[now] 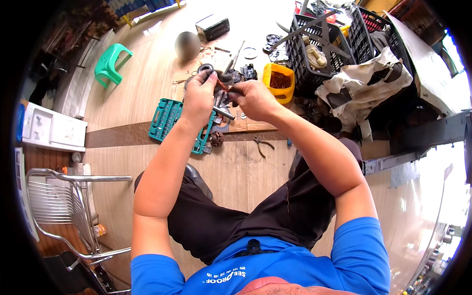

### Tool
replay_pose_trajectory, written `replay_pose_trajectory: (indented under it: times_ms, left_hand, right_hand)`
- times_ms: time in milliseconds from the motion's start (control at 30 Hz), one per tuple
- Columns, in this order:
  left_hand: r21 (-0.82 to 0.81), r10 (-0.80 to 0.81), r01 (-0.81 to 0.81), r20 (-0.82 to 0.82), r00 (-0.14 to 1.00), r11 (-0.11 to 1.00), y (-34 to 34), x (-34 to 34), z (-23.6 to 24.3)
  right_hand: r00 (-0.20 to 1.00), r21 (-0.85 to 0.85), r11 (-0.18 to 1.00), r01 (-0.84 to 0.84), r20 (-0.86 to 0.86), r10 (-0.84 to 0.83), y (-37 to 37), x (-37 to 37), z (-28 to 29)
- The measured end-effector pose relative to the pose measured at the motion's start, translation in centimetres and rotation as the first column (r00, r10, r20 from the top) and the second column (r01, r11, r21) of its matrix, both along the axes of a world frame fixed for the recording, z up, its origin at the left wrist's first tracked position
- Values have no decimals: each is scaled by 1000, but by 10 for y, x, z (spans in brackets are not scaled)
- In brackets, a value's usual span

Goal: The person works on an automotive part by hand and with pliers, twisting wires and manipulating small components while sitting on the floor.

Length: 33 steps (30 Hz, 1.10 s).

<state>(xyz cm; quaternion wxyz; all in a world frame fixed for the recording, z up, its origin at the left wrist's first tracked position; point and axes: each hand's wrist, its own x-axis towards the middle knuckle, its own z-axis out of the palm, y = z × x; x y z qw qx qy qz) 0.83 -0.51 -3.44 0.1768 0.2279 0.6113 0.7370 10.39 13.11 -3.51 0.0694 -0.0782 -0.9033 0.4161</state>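
My two hands meet over the parts on the floor, arms stretched forward. My left hand (pixel 200 96) is closed, with thumb and fingers pinching a small reddish strip-like piece (pixel 222 85). Opposite it, the bent fingers of my right hand (pixel 254 100) close on the same piece from the right. Its exact kind is too small to make out. Just below the hands lies a metal tube (pixel 224 113). A teal tool case (pixel 164 120) with sockets lies open by my left forearm. Nearer to me are a dark round part (pixel 216 139) and pliers (pixel 264 147) with open handles.
A yellow container (pixel 284 97) with rust-brown contents stands right of my hands. Beyond it are black crates (pixel 301 59) and a stained white cloth (pixel 364 88). Loose parts lie on cardboard (pixel 255 127). At left stand a green stool (pixel 109 61) and a metal chair (pixel 54 201).
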Motion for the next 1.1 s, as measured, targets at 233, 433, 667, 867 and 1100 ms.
replay_pose_trajectory:
  times_ms: [233, 433, 667, 867, 1100]
  left_hand:
    - [-617, -461, -279, -758, 462, 736, -20, 15, 10]
    - [-624, -385, 154, -253, 888, 766, -22, 14, 13]
    - [-450, -320, 219, -161, 934, 866, -22, 17, -6]
    - [-640, -496, 307, -135, 858, 704, -27, 16, -11]
    - [-503, -390, 331, -11, 921, 798, -32, 16, -16]
  right_hand:
    - [984, 646, 748, -152, 30, 174, 18, 13, 13]
    - [962, 676, 731, -92, -129, 241, 11, 21, 13]
    - [936, 649, 753, -109, -189, 298, 21, 21, 10]
    - [914, 793, 591, -149, -117, 388, 12, 26, 0]
    - [939, 610, 772, -175, -132, 317, 10, 28, 12]
